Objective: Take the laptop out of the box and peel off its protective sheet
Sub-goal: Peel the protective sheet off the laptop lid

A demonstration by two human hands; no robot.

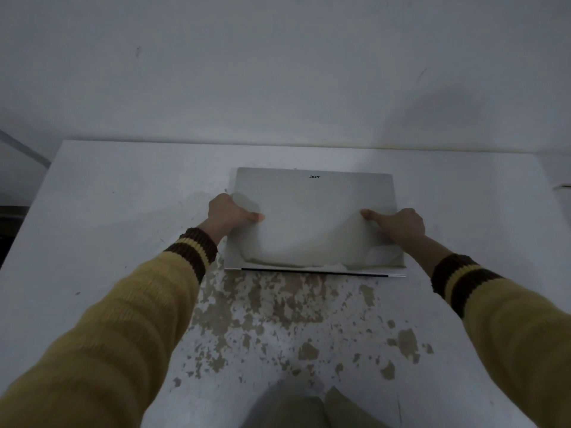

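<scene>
The closed laptop (315,186) lies flat on the desk (123,211) — the left hand (227,213) and right hand (401,223) both pinch its thin sheet (309,233), one at each side.

The person wears a mustard-yellow knitted sweater with a loose, slightly fuzzy weave on both arms. The left sleeve (102,329) enters from 7 o'clock, the right sleeve (509,322) from 4 o'clock. Each ends in a ribbed dark-brown cuff crossed by one yellow stripe: the left cuff (193,250), the right cuff (460,281). Both hands are bare. At 6 o'clock, olive-grey trousers (296,409) show dimly.
</scene>
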